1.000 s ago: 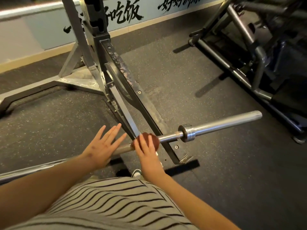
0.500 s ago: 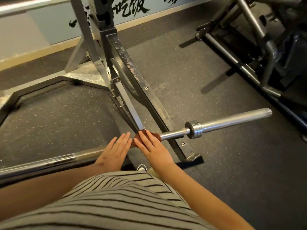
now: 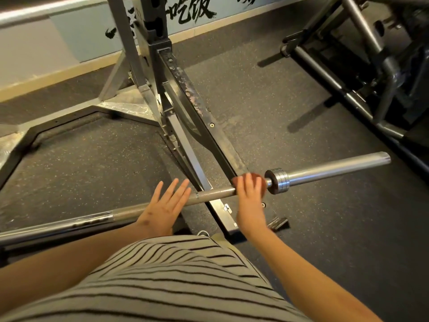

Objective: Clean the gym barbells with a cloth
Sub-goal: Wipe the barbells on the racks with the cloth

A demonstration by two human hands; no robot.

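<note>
The right hand (image 3: 249,196) is pressing a small brown cloth (image 3: 258,178) onto the long steel barbell (image 3: 216,193) with straight fingers, just beside its ringed collar (image 3: 278,181). The left hand (image 3: 164,205) is resting there, fingers splayed. The bare sleeve (image 3: 336,169) is overhanging open rubber floor (image 3: 301,228).

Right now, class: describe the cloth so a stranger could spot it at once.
Follow the long steel barbell toward its ribbed collar. Just before the collar, the right hand presses on it. The cloth is the reddish-brown wad under that hand, unlike the bare grey metal alongside.
</note>
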